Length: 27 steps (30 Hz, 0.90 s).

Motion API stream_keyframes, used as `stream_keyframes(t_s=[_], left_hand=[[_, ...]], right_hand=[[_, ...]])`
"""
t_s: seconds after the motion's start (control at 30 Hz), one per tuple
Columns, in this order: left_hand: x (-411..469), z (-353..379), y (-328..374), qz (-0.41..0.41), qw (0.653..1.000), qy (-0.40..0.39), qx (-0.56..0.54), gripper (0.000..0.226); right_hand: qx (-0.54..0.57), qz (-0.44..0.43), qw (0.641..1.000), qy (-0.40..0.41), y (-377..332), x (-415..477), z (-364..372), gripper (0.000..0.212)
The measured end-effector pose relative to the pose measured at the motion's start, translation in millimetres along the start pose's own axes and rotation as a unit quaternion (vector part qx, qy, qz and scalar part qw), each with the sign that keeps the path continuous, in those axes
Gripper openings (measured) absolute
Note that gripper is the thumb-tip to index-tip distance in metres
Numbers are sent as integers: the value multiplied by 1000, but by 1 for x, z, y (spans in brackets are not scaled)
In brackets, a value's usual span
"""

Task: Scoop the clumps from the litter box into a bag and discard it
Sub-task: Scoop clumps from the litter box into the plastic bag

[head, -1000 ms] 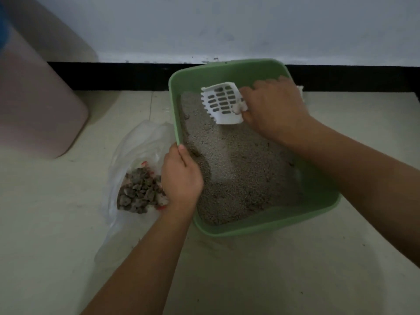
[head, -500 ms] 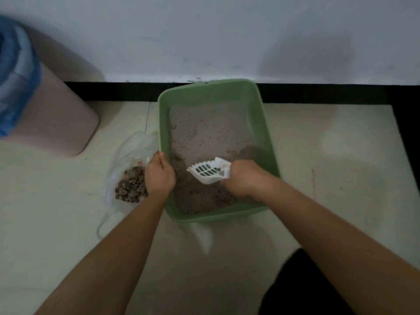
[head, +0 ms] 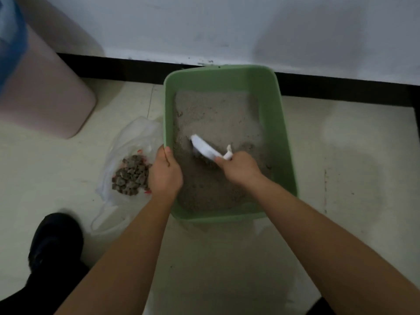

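A green litter box (head: pixel 286 133) full of grey litter (head: pixel 216 114) stands on the pale floor by the wall. My right hand (head: pixel 241 169) grips the handle of a white slotted scoop (head: pixel 203 148), whose blade is dug into the litter near the box's middle. My left hand (head: pixel 164 173) grips the box's left rim, thumb over the edge. Left of the box lies a clear plastic bag (head: pixel 134 137) holding a pile of dark clumps (head: pixel 131 175).
A pink bin (head: pixel 43 92) with a blue liner (head: pixel 9 35) stands at the far left. A black baseboard (head: pixel 127 69) runs along the white wall. A black shoe (head: pixel 55 239) is at the lower left.
The scoop went from the box's far end to the near middle, then turned blade-down into the litter. My left hand stayed on the left rim. The camera view pulled back.
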<state>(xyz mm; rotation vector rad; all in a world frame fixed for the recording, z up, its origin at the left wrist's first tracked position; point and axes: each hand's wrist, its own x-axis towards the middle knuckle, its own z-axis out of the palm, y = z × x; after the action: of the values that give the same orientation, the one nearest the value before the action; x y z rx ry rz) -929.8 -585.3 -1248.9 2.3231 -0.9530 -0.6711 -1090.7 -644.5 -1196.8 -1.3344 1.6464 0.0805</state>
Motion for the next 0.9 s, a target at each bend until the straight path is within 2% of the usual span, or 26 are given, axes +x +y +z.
stream_keyframes(t_s=[0.13, 0.2, 0.27, 0.37, 0.47, 0.53, 0.6, 0.67, 0.7, 0.73, 0.8, 0.9], left_hand=[[3, 2, -5, -2, 1000, -4, -7, 37], [2, 2, -5, -5, 1000, -3, -12, 34], [1, 1, -4, -7, 1000, -8, -25, 35], [1, -1, -3, -10, 999, -4, -41, 33], [-2, -3, 0, -10, 998, -10, -60, 31], [-2, -4, 1, -14, 997, -13, -74, 32], [-3, -5, 0, -15, 995, -17, -96, 33], [-2, -5, -1, -17, 992, -19, -121, 33], [-1, -5, -2, -17, 991, -19, -132, 33], [-1, -4, -2, -16, 990, -18, -139, 32], [-1, -4, -4, -11, 989, -18, -147, 33], [-1, -3, -5, -15, 987, -18, -160, 35]], right_hand=[[90, 21, 992, 82, -21, 42, -27, 55], [89, 33, 991, 98, -27, 50, -49, 55], [26, 44, 995, 91, -25, 49, -65, 53], [-170, -5, 985, 42, -13, 26, -67, 48], [-342, -96, 934, -35, -4, -12, -59, 45], [-372, -124, 918, -54, -5, -30, -58, 41], [-418, -140, 898, 10, -11, -32, -57, 46], [-468, -166, 859, 124, -20, -15, -53, 34], [-494, -183, 833, 169, -28, -3, -50, 23], [-513, -192, 813, 197, -39, 9, -47, 21], [-553, -207, 777, 218, -63, 31, -44, 31], [-579, -227, 743, 247, -92, 50, -37, 21]])
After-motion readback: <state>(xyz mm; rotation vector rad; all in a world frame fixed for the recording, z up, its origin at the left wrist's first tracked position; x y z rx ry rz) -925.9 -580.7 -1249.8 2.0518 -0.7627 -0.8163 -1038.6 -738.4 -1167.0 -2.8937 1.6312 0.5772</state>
